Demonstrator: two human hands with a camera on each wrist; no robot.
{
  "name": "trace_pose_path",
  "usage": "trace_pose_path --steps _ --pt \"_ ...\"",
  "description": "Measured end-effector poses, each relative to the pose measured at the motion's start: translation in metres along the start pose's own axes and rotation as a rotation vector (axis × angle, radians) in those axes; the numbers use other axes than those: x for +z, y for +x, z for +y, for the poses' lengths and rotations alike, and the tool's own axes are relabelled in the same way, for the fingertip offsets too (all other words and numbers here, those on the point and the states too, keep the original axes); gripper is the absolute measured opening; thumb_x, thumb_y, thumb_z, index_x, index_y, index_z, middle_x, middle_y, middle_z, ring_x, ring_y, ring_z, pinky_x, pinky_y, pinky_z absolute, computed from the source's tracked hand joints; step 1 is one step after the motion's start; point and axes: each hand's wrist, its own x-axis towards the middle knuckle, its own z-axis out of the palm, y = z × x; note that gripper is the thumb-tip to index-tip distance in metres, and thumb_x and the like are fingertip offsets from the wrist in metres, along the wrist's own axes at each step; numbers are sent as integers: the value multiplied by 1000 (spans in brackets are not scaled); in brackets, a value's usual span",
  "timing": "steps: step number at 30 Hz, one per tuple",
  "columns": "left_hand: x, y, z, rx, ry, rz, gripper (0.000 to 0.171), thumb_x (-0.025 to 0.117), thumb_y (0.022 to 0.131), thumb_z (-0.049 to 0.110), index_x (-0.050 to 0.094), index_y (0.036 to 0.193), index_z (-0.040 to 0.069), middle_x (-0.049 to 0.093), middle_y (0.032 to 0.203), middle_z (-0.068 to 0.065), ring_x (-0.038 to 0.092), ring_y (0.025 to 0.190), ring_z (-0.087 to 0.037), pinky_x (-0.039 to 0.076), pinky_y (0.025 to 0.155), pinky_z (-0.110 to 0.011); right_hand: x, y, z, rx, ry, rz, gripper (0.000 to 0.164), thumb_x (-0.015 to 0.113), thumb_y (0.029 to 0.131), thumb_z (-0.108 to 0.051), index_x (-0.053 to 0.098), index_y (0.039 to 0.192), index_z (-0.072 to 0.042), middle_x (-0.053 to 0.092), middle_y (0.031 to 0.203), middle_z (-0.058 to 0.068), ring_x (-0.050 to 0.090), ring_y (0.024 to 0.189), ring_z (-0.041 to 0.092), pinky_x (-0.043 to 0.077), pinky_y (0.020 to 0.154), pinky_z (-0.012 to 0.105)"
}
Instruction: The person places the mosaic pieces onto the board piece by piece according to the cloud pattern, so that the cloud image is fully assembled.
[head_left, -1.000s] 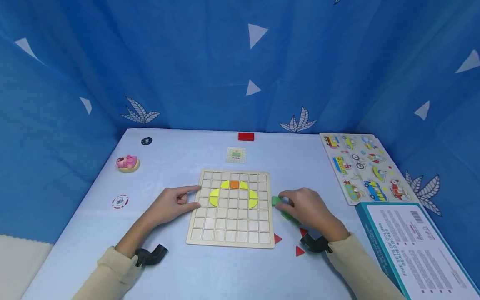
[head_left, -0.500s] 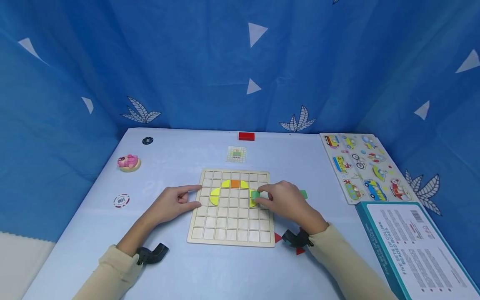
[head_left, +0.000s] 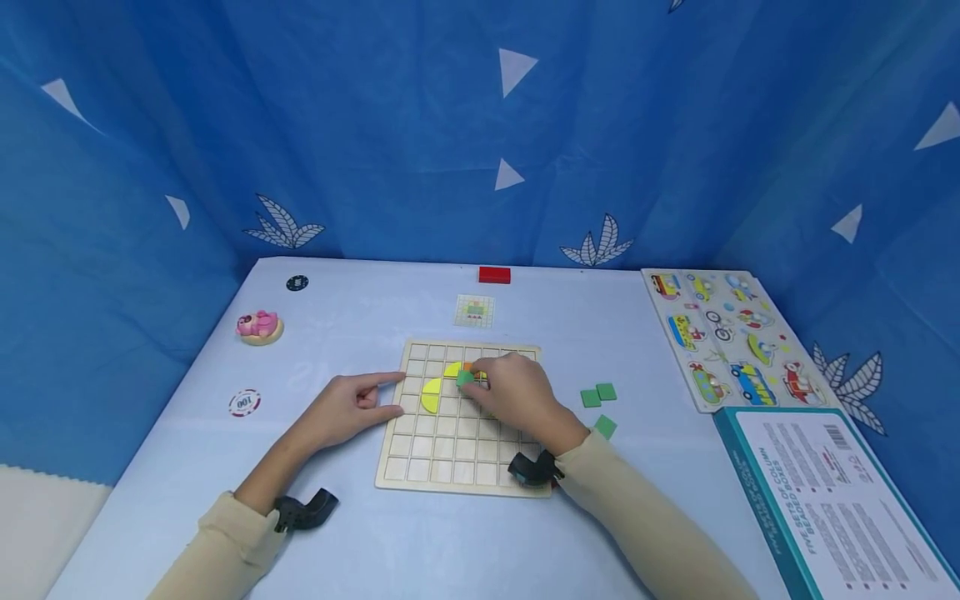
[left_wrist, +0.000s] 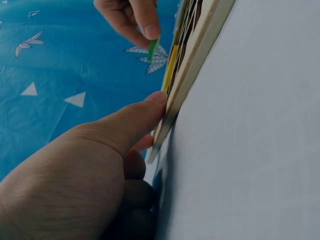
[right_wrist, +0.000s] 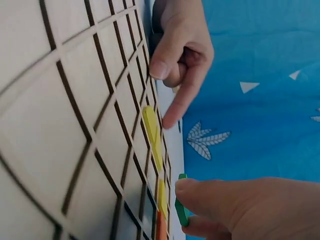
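1. Right hand (head_left: 513, 392), centre of the head frame: thumb and fingers pinched together on a green square tile (head_left: 464, 378). Tile over the upper middle of the board; the left wrist view shows it held just off the surface.
2. Left hand (head_left: 345, 412), left of centre: thumb and index finger extended and spread apart, tips touching the board's left edge; other fingers folded in.
3. Wooden grid board (head_left: 422, 470), middle of the frame, flat on the white tabletop (head_left: 360, 542).
4. On the board's upper half: yellow curved pieces (head_left: 431, 395), some hidden by the right hand, and an orange piece (right_wrist: 161, 227), mostly covered in the head view.
5. Loose green tiles (head_left: 591, 398), three seen, right of the board; two lie near each other, the third lower, beside the right sleeve.
6. Above the board: small pattern card (head_left: 475, 311); red block (head_left: 495, 275) farther up, near the table's back edge.
7. Left side, top to bottom: dark chip (head_left: 297, 283), pink figurine (head_left: 259, 326), white chip (head_left: 244, 402).
8. Right side: vehicle picture puzzle (head_left: 720, 337); below it a teal-edged box (head_left: 832, 492) with printed text.
9. Blue curtain (head_left: 405, 125) with white triangles and leaf prints fills the upper frame.
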Motion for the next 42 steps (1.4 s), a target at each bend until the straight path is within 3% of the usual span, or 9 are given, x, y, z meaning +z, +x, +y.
trace_pose_path --steps 4,12,19,24,27,30,35,42 --pt "1 0 0 -1 8 -2 56 84 86 40 68 135 19 42 57 7 40 52 -11 34 53 -28 10 3 -6 -19 -21 5 32 78 92 -37 79 113 -13 78 95 0 70 76 11 48 56 25" --pt "0 0 2 -8 19 3 56 84 86 40 68 135 19 41 57 7 40 52 -11 34 53 -28 19 5 -12 -42 -54 13 25 77 92 -34 80 108 -15 75 81 -3 70 75 12 53 61 30" --pt "-1 0 3 -4 21 1 55 84 86 39 68 135 19 41 57 7 39 53 -11 33 53 -28 22 4 -11 -44 -53 24 28 77 92 -36 79 111 -16 77 91 -3 71 78 13 53 62 30" --pt "-1 0 3 5 18 3 54 83 86 38 69 135 18 40 57 8 38 53 -10 33 53 -28 19 3 -6 -57 7 78 21 77 92 -27 80 109 -15 78 96 -2 71 78 8 52 59 25" --pt "-1 0 2 10 10 4 54 83 87 36 69 134 17 40 57 9 38 53 -9 32 53 -27 12 2 -2 -44 41 82 20 77 93 -25 80 110 -15 76 86 -4 63 66 5 45 54 21" --pt "-1 1 2 10 7 3 54 83 87 36 69 135 17 40 57 9 37 53 -9 32 53 -27 1 0 2 13 65 64 22 77 93 -28 80 112 -16 65 67 -8 50 56 6 36 49 23" --pt "0 1 1 1 6 1 55 83 86 38 68 135 18 40 57 8 37 53 -9 31 53 -27 -19 -19 17 90 85 63 21 77 93 -29 80 111 -18 45 54 -9 43 53 10 32 50 27" --pt "-1 0 0 -2 5 -2 55 83 86 40 68 135 19 40 57 9 37 53 -9 32 53 -27 -31 -71 54 200 119 95 19 81 90 -26 80 107 -19 42 52 -9 41 47 10 34 46 26"
